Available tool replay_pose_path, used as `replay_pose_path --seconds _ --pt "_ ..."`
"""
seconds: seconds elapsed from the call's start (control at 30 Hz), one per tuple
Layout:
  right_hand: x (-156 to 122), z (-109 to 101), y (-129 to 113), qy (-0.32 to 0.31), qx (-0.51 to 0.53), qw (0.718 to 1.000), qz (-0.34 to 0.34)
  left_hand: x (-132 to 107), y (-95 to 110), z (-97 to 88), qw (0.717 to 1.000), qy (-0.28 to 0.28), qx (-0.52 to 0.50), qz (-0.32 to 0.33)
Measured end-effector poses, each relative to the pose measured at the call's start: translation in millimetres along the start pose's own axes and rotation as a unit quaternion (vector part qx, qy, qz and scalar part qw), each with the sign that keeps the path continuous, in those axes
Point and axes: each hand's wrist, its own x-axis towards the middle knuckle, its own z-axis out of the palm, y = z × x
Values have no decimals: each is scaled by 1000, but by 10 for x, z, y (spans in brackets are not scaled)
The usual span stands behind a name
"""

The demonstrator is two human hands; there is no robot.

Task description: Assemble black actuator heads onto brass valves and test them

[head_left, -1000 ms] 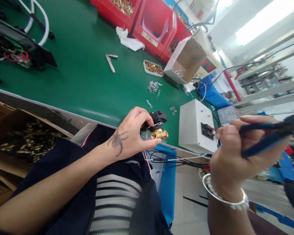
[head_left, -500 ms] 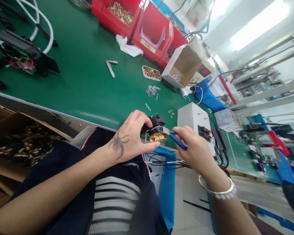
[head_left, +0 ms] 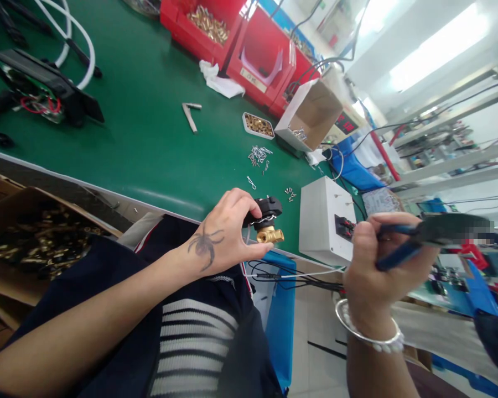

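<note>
In the head view, the left hand (head_left: 222, 235) is closed around a valve (head_left: 268, 221) with a black top and brass body, held just over the near edge of the green desk (head_left: 149, 143). The right hand (head_left: 377, 271) is well apart to the right, raised and clenched on blue-handled pliers (head_left: 398, 255). A white box (head_left: 319, 221) stands between the two hands. Loose metal clips (head_left: 259, 155) lie farther back, near a small tray (head_left: 258, 125) of brass parts.
</note>
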Motion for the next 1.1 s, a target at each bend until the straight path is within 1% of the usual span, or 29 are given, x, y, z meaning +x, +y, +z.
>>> replay_pose_path --seconds 0.03,0.07,0.13,0.17,0.2,0.23,0.27,0.3,0.33,0.37,0.4,0.47,0.5,0.53,0.57,0.6,0.63,0.67,0.7,0.73,0.8,0.83,0.87,0.9,0.97,1.0,1.03,1.07,1.1 --pt "-6 15 -8 -25 7 1000 -15 -1 4 4 1000 -1 4 2" --pt "-6 30 -15 -93 17 995 -43 -4 7 9 1000 -2 9 6" --pt "18 42 -23 -243 27 965 -92 -8 12 17 1000 -4 17 13" --pt "35 34 -23 -268 25 958 -96 -10 13 19 1000 -5 20 16" --pt "51 21 -21 -247 18 965 -85 -10 13 20 1000 -5 22 17" --pt "60 5 -20 -184 11 981 -65 -9 11 20 1000 -5 21 17" --pt "61 -7 -19 -94 6 995 -41 -7 9 20 1000 -3 20 17" --pt "54 -12 -18 -17 5 1000 -24 -4 6 19 1000 -1 18 16" --pt "40 -8 -16 25 9 999 -20 -1 3 17 1000 1 18 17" --pt "24 3 -12 15 16 999 -32 1 1 16 1000 1 18 17" --pt "11 17 -6 -42 24 997 -56 3 -1 15 1000 1 20 19" --pt "1 31 13 -204 26 973 -103 6 -2 15 1000 1 23 20" --pt "5 26 23 -248 19 963 -107 6 -1 16 1000 0 23 18" --pt "12 14 31 -246 8 964 -98 6 1 17 1000 0 22 16" --pt "19 -1 34 -199 -4 977 -77 6 3 19 1000 0 22 16" --pt "22 -14 33 -122 -13 991 -52 6 4 20 1000 -1 22 16" --pt "20 -20 27 -55 -15 998 -35 6 6 22 1000 -1 24 19" --pt "14 -18 19 -18 -12 999 -30 7 7 23 999 -2 27 22" --pt "4 -9 12 -27 -4 999 -39 7 7 24 999 -1 30 25" --pt "-6 4 9 -80 8 995 -57 7 6 25 999 -1 32 25" --pt "-20 22 17 -226 20 970 -90 8 2 25 999 2 30 19" --pt "-23 20 28 -259 15 962 -88 9 -1 25 1000 3 27 16" --pt "-25 12 39 -252 6 965 -74 10 -2 24 1000 3 25 14" --pt "-28 2 49 -201 -4 978 -53 11 -3 25 1000 3 24 15" --pt "-42 -8 54 -44 -8 999 -9 15 -2 27 999 1 26 23" --pt "-53 0 48 7 1 1000 -1 16 0 28 999 2 29 26" --pt "-62 16 40 7 13 1000 -7 17 2 30 999 3 33 27" --pt "-68 36 31 -41 26 999 -24 17 5 31 999 3 35 26" --pt "-68 54 25 -121 37 991 -47 16 7 31 999 3 35 22"
